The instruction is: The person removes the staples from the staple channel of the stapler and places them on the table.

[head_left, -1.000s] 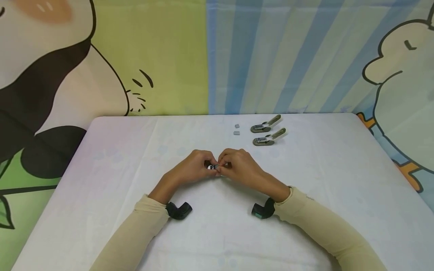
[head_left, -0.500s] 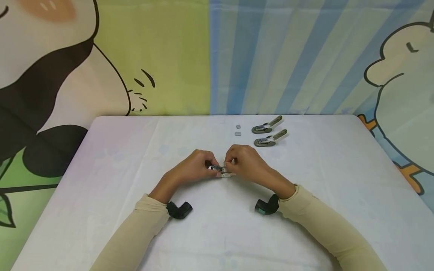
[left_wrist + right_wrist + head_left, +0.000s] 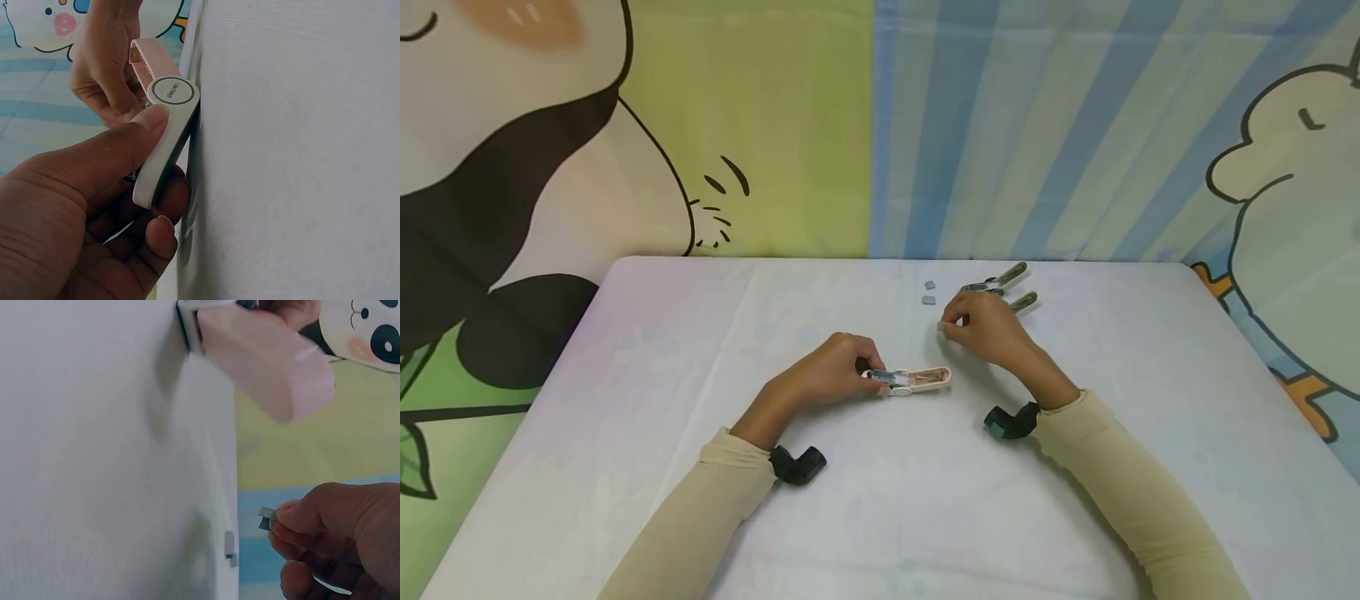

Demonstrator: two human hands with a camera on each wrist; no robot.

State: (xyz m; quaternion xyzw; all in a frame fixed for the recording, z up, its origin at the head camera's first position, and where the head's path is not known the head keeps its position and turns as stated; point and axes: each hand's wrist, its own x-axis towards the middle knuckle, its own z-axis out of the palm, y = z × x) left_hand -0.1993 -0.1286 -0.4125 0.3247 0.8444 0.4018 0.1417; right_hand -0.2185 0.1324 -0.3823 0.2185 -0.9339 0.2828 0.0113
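A pink and white stapler (image 3: 925, 386) lies with its top swung back, baring the metal inside. My left hand (image 3: 831, 371) grips its white end, thumb on the side beneath the round logo in the left wrist view. Up and to the right of it, my right hand (image 3: 988, 329) pinches a short strip of staples (image 3: 267, 515) between thumb and finger, apart from the stapler. Two more small grey staple strips, a far one (image 3: 930, 285) and a nearer one (image 3: 928, 300), rest on the table just beyond my right hand.
Two olive-green staplers stand opened at the back right, the far one (image 3: 983, 287) partly covered and the near one (image 3: 1024, 302) mostly hidden by my right hand. The white-covered table (image 3: 895, 500) ends at a cartoon-printed curtain (image 3: 775, 125).
My right hand has moved away from the stapler, up and right, with the staple strip coming clear of it. My left hand stays on the stapler, whose pink top now shows fully.
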